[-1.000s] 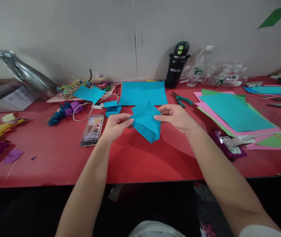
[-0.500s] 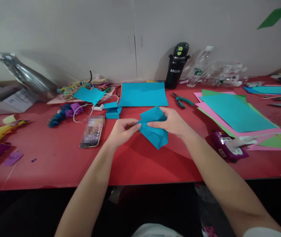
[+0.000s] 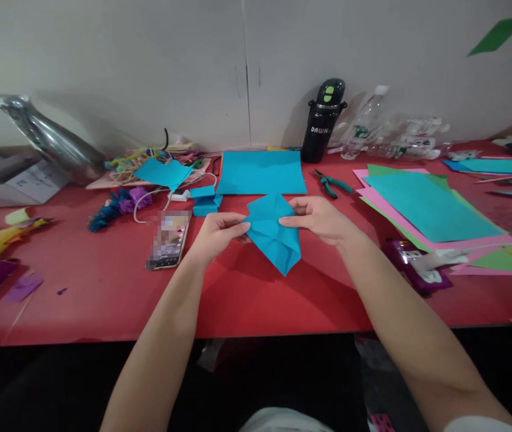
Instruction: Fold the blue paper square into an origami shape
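A creased sheet of blue paper (image 3: 274, 234) is held up over the red table (image 3: 256, 312), partly folded, with one corner pointing down toward me. My left hand (image 3: 224, 234) pinches its left corner between thumb and fingers. On the opposite side my right hand (image 3: 316, 219) grips the right edge, thumb on top and fingers behind. The fingertips under the paper are hidden. Just behind my left hand stands a small folded blue paper piece (image 3: 205, 201). A flat blue sheet (image 3: 261, 173) lies farther back.
Left of my hands lies a phone (image 3: 169, 240). Pliers (image 3: 332, 185) rest behind my right hand, near a black bottle (image 3: 323, 123). A stack of coloured paper (image 3: 436, 204) and a purple power strip (image 3: 418, 267) are at right. A silver jug (image 3: 53, 141) stands back left.
My right hand has shifted outward along the paper's right edge, so more of the creased surface shows. The paper has moved slightly left and lies more spread open.
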`<state>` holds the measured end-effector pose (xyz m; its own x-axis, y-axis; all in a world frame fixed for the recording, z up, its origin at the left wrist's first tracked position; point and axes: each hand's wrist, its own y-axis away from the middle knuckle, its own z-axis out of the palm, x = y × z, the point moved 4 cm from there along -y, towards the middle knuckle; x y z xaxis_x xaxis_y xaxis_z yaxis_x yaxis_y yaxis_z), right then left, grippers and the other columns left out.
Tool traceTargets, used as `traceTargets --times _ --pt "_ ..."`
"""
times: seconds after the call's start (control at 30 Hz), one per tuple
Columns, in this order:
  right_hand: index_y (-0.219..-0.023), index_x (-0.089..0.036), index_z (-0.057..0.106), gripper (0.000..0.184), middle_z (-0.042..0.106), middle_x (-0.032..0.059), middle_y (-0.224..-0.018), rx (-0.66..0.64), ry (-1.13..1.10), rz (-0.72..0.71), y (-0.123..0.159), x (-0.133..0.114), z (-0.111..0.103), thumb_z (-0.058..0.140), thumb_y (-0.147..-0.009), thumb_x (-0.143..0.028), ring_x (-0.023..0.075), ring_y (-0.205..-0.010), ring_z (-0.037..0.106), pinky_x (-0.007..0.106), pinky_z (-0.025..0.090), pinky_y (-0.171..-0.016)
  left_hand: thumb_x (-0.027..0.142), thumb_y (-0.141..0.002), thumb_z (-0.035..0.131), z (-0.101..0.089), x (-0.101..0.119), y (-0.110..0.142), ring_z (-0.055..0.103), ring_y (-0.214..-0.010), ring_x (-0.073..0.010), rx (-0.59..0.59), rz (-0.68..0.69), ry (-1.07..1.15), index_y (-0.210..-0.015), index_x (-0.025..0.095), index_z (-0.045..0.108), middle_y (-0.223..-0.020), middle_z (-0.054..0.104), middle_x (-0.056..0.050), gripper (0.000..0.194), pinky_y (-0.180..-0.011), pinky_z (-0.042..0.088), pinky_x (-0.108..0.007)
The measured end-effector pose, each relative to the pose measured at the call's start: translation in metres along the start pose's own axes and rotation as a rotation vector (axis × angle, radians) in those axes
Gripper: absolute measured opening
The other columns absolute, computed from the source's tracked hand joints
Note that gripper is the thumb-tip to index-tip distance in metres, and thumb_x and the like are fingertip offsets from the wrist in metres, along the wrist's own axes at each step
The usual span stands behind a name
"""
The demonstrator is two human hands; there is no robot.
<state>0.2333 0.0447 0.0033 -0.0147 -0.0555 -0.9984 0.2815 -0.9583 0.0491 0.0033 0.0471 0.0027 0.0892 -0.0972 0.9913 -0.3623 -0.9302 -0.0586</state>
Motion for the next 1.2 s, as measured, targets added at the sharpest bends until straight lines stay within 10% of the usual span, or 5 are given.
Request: traceTargets --times 0.57,0.8,0.93,1.07,1.2 --pt "-0.097 -0.019 0.072 0.035 0.076 0.0078 -0.089 0.12 0.072 -0.059 0.001 -0.006 -0.03 0.085 -0.07 -0.037 0.0214 -0.084 0.071 0.044 0.058 -0.088 0.031 -0.069 0.083 -0.014 -0.004 -0.001 0.068 -0.059 -0.0163 0.156 -0.085 0.099 -0.078 0.015 0.075 -0.07 0.073 -0.005 0.02 -0.061 0.058 -0.029" --pt "-0.147 -0.037 0.044 0.075 0.05 0.0074 -0.15 -0.051 0.423 -0.402 0.01 -0.016 -0.011 0.078 -0.08 -0.042 0.03 -0.136 0.05 0.052 0.047 -0.108 0.012 -0.071 0.073 -0.019 -0.005 -0.002 0.068 -0.058 -0.0124 0.256 -0.187 0.331 -0.137 0.023 0.059 -0.076 0.072 -0.001 0.068 -0.057 0.056 -0.022" --pt "-0.154 -0.041 0.031 0.089 0.034 0.0028 -0.161 -0.045 0.651 -0.607 0.015 -0.018 0.016 0.078 -0.079 -0.046 0.0322 -0.149 0.031 0.055 0.034 -0.119 0.01 -0.074 0.071 -0.014 -0.011 -0.003 0.069 -0.059 -0.0118 0.239 -0.258 0.411 -0.123 0.02 0.07 -0.075 0.073 -0.003 0.05 -0.059 0.057 -0.021" --pt "-0.15 -0.034 0.041 0.073 0.049 0.0067 -0.152 0.008 0.632 -0.675 0.013 -0.013 0.028 0.072 -0.085 -0.046 0.0304 -0.14 0.046 0.049 0.04 -0.115 0.016 -0.077 0.075 -0.008 -0.013 -0.003 0.074 -0.071 -0.0159 0.176 -0.275 0.458 -0.095 0.014 0.077 -0.081 0.076 -0.008 0.018 -0.069 0.06 -0.025" --pt "-0.131 -0.03 0.061 0.045 0.065 0.0068 -0.133 0.207 0.535 -0.566 0.01 -0.014 0.021 0.066 -0.089 -0.047 0.0281 -0.123 0.06 0.045 0.046 -0.107 0.029 -0.078 0.079 -0.002 -0.005 0.001 0.075 -0.095 -0.0236 0.03 -0.188 0.451 -0.104 0.016 0.076 -0.1 0.078 -0.013 0.03 -0.087 0.059 -0.033"
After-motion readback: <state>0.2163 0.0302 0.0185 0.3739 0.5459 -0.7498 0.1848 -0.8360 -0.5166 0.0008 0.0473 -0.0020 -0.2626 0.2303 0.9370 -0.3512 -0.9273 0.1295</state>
